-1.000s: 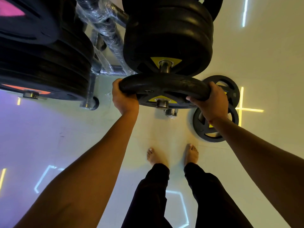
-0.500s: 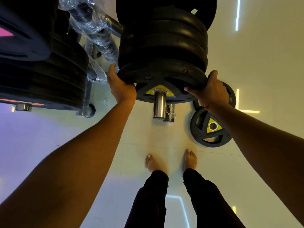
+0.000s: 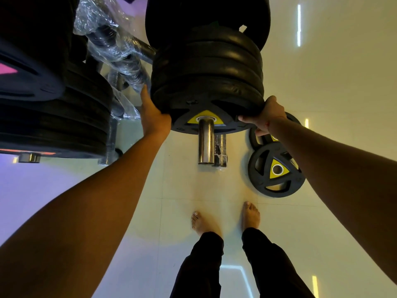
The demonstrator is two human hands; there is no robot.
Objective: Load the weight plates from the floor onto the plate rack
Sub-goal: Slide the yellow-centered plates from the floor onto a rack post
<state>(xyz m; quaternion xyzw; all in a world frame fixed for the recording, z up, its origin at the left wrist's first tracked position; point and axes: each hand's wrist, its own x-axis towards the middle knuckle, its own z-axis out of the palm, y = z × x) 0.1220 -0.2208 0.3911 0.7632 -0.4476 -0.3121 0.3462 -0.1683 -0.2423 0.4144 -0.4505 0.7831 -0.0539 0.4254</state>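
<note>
Weight plate point(image 3: 217, 108), round, black and rubbery with cut-out grip slots and a yellow triangle round its centre hole, threaded on a smooth chrome peg point(image 3: 206, 145) of the plate rack point(image 3: 137, 50), pressed up against the stack point(image 3: 207, 69) already hung there. Gripped at both edges: left hand point(image 3: 153, 114) flat along the left rim with fingers reaching behind it, right hand point(image 3: 265, 117) curled round the right rim, thumb on the front face. Four or so rounded rims countable in that stack, with a larger dark disc behind. Two more matching plates point(image 3: 276, 171) flat on the pale glossy floor point(image 3: 129, 211) below the right hand, overlapping, the farther one mostly hidden by the right forearm. Second, wider stack of black plates point(image 3: 55, 123) on another peg at left, pink-marked. Rack tubes between the stacks wrapped in crinkled clear plastic. Two bare feet point(image 3: 225, 220) and dark trouser legs near the bottom edge, standing just short of the peg
</note>
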